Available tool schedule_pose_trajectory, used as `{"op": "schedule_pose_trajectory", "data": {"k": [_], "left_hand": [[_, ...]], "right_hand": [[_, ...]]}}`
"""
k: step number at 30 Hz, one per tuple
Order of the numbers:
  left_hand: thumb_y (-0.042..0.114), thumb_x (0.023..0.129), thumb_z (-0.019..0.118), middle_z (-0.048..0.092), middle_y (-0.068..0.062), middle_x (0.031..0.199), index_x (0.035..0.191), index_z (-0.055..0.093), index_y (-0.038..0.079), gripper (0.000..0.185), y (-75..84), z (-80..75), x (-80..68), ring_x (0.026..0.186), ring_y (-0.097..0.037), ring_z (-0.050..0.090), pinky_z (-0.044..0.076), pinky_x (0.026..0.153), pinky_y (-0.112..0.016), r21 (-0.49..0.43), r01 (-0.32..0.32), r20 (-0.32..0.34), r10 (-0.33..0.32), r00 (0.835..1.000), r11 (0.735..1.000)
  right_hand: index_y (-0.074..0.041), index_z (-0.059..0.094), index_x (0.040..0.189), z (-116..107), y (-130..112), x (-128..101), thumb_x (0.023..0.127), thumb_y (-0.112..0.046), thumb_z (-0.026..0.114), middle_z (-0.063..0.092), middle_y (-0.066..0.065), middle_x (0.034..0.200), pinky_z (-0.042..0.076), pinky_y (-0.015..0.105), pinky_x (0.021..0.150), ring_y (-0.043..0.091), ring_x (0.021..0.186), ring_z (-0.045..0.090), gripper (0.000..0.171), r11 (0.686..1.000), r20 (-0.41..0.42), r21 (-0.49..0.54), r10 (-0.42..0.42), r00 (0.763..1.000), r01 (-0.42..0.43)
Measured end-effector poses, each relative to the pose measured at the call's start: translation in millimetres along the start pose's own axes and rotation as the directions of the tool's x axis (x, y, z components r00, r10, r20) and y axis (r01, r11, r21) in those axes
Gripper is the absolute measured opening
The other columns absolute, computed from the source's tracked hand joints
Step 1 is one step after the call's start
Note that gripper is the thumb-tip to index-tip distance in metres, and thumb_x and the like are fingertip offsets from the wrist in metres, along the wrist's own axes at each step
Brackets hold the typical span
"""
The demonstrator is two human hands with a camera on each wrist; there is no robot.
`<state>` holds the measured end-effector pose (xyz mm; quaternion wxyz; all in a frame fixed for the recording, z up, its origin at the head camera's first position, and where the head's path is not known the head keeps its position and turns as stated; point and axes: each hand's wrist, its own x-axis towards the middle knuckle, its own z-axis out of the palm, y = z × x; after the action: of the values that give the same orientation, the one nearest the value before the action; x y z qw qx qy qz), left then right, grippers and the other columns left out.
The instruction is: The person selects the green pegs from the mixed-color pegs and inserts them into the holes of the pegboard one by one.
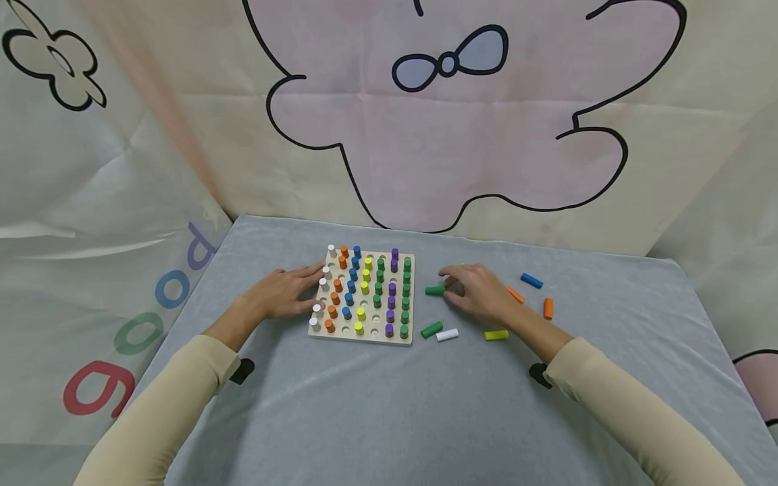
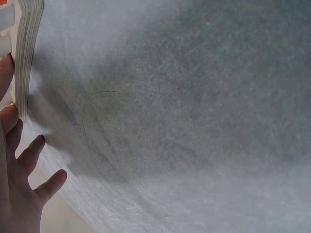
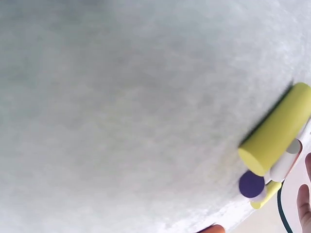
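Note:
A pale pegboard [image 1: 365, 340] stands on the table with rows of white, orange, blue, yellow, green and purple pegs. My left hand [image 1: 286, 291] rests at its left edge, fingers spread. In the left wrist view, fingertips touch the layered edge of the board [image 2: 26, 53] while other fingers stick out free. To the right of the board, my right hand [image 1: 477, 290] hovers low with thumb and forefinger apart, right at the end of a loose green peg [image 1: 434, 291]. The right wrist view catches only its fingers [image 3: 305, 204] at the margin, beyond a yellow peg [image 3: 277, 128].
Loose pegs lie about my right hand: another green one [image 1: 432, 329], a white one [image 1: 447, 335], a yellow one [image 1: 496, 335], a blue one [image 1: 531, 281] and an orange one [image 1: 548, 308]. Grey-blue cloth covers the table [image 1: 377, 412]. A printed curtain [image 1: 425, 169] hangs behind it.

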<state>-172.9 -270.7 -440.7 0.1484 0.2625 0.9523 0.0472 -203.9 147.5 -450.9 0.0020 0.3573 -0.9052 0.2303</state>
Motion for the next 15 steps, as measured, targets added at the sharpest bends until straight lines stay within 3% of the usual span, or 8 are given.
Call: {"op": "schedule_pose_trajectory", "data": {"k": [15], "left_hand": [[0.049,0.098,0.053,0.023,-0.010,0.164,0.156,0.032,0.007,0.074,0.9,-1.5,-1.1,0.140,-0.033,0.041,0.040,0.100,-0.062,-0.003,0.010,0.007,-0.010,1.000,1.000]], "right_hand": [[-0.002,0.065,0.124,-4.4,-9.3,25.6,0.088,-0.012,0.074,0.075,0.006,0.099,0.047,0.051,0.097,0.027,0.098,0.069,0.037,1.000,-0.058,-0.005,0.026,0.998,-0.027]]}}
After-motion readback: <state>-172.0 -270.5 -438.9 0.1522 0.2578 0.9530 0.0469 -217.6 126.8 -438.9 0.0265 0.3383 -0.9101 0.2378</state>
